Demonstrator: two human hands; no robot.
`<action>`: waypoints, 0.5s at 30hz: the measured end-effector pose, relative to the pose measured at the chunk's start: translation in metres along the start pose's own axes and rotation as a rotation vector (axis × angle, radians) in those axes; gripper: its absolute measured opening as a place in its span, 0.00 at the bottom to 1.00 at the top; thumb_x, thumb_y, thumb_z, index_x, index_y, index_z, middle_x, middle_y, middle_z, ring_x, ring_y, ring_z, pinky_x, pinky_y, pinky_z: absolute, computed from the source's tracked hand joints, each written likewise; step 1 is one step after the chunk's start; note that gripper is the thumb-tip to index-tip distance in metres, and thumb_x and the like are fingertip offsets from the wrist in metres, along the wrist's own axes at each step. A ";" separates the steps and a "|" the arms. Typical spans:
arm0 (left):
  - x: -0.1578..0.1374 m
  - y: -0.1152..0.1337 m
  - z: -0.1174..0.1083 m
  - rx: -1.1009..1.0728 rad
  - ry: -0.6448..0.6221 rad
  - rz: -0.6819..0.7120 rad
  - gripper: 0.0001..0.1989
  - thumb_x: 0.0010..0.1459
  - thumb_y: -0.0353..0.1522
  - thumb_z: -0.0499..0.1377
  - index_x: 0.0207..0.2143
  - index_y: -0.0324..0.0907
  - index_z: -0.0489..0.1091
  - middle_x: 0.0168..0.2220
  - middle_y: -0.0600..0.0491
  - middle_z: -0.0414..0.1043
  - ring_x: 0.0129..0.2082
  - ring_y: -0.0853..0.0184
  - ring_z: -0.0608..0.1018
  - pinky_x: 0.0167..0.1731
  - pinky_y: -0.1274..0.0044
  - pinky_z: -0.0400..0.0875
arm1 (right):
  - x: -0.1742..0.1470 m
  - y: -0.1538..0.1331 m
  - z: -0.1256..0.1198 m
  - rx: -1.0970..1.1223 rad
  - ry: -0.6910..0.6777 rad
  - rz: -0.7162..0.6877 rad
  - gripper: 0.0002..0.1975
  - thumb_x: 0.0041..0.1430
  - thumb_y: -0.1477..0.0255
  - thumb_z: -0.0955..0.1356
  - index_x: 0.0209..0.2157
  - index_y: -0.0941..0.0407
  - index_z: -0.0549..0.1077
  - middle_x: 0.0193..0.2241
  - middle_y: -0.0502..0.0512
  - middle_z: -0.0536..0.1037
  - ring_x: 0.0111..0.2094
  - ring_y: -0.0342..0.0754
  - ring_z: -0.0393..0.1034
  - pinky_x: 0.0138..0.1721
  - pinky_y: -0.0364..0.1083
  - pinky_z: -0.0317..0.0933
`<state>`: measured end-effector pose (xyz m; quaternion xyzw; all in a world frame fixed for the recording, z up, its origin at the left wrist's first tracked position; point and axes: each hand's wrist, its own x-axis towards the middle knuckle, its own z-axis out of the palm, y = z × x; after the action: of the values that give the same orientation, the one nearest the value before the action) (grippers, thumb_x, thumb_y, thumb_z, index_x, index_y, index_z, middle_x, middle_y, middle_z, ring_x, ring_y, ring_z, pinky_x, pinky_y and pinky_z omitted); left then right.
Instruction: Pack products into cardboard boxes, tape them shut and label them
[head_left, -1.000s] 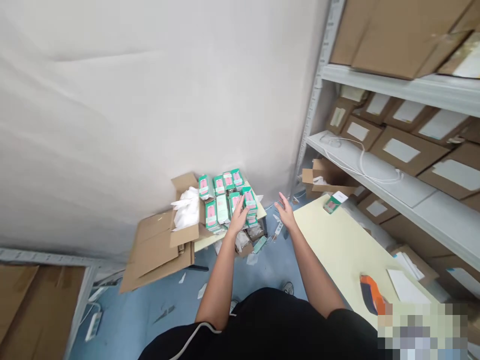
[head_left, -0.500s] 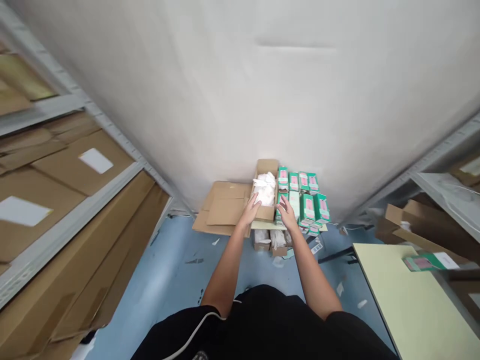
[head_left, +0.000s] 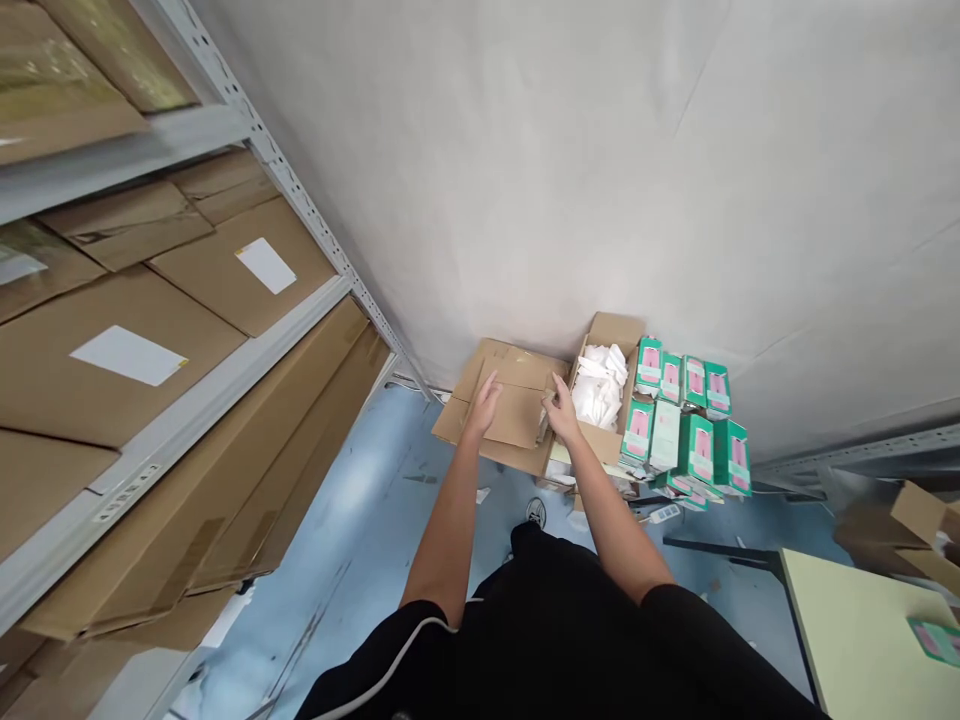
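Observation:
My left hand (head_left: 484,405) is over the left part of a folded brown cardboard piece (head_left: 517,412), its fingers apart and stretched forward. My right hand (head_left: 564,412) is at the right edge of that cardboard, thumb and forefinger spread; whether it touches the edge is hard to tell. Just right of my right hand stands an open carton (head_left: 604,442) with crumpled white items (head_left: 600,385) inside that look like thin bags or gloves. Beyond the carton, several green and pink boxes (head_left: 701,450) stand in rows.
On the left rises a metal shelf (head_left: 315,310) loaded with large brown cartons (head_left: 202,380). A pale yellow table (head_left: 847,630) is at the lower right, near another open carton (head_left: 919,515). A grey wall (head_left: 570,180) closes off the far side, and scraps lie on the blue floor (head_left: 375,480).
My view has swung to the left, so the carton and green boxes appear farther right. My hands have moved from the carton of white items to the folded cardboard beside it.

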<state>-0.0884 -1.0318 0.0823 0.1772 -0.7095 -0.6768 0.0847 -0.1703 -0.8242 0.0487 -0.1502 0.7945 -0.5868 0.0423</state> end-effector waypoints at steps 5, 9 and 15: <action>0.043 -0.016 -0.018 -0.035 -0.013 -0.106 0.33 0.67 0.45 0.57 0.72 0.49 0.60 0.74 0.46 0.56 0.73 0.56 0.60 0.69 0.64 0.57 | 0.041 0.026 0.031 -0.087 -0.026 0.091 0.39 0.58 0.67 0.66 0.71 0.54 0.60 0.73 0.61 0.57 0.75 0.56 0.46 0.74 0.60 0.43; 0.077 -0.039 -0.025 -0.062 -0.024 -0.248 0.33 0.65 0.42 0.59 0.70 0.47 0.61 0.70 0.41 0.64 0.67 0.57 0.70 0.64 0.62 0.64 | 0.067 0.052 0.053 -0.164 -0.071 0.178 0.38 0.57 0.69 0.66 0.70 0.58 0.62 0.72 0.64 0.59 0.75 0.58 0.48 0.74 0.60 0.43; 0.097 -0.092 -0.027 0.148 0.108 -0.354 0.30 0.55 0.36 0.66 0.60 0.41 0.71 0.61 0.38 0.73 0.64 0.53 0.72 0.64 0.61 0.62 | 0.046 0.102 0.081 -0.363 -0.254 0.392 0.37 0.54 0.70 0.70 0.66 0.57 0.67 0.68 0.67 0.66 0.71 0.62 0.57 0.71 0.60 0.50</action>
<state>-0.1558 -1.0949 -0.0187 0.3409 -0.7094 -0.6168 -0.0108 -0.2139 -0.8851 -0.0675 -0.0715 0.8886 -0.3925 0.2264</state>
